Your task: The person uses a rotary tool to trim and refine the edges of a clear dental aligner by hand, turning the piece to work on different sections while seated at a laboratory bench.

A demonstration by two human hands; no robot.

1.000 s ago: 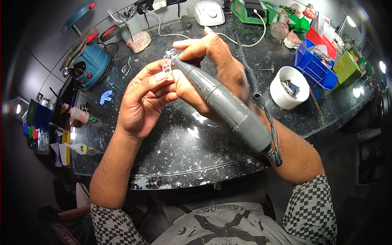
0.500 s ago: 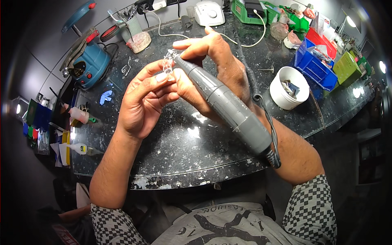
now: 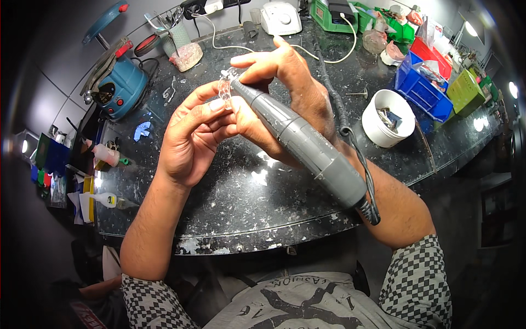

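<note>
Pinching clear curved piece point(image 3: 224, 93) with left hand point(image 3: 189, 131), thumb and finger together on it, held above desk point(image 3: 219, 203), toward far edge. Right hand point(image 3: 301, 88) clamped round grey handpiece point(image 3: 296, 134); its long axis slants from the piece down-right toward desk's near edge. Piece lies at handpiece's nose, just left of right thumb; can't tell tip contact. Piece looks see-through, shiny, lumpy.
</note>
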